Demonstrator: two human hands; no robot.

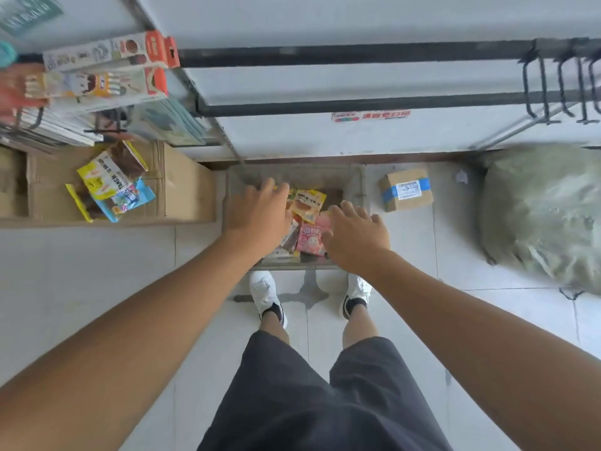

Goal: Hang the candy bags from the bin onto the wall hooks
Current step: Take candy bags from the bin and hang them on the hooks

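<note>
A clear plastic bin (354, 183) stands on the floor against the wall, just beyond my feet. Several candy bags lie in it, among them a yellow bag (309, 205) and a pink bag (310, 239). My left hand (260, 213) hovers over the bin's left side with fingers spread, holding nothing. My right hand (356, 232) hovers over the right side, fingers apart, next to the pink bag. Black wall hooks (553, 89) hang empty on a dark rail (325, 55) at the upper right.
A cardboard box (182, 193) at left carries loose snack bags (113, 180). Above it, hooks hold packed goods (107, 70). A small taped parcel (406, 188) sits right of the bin, and a big green sack (546, 216) lies further right.
</note>
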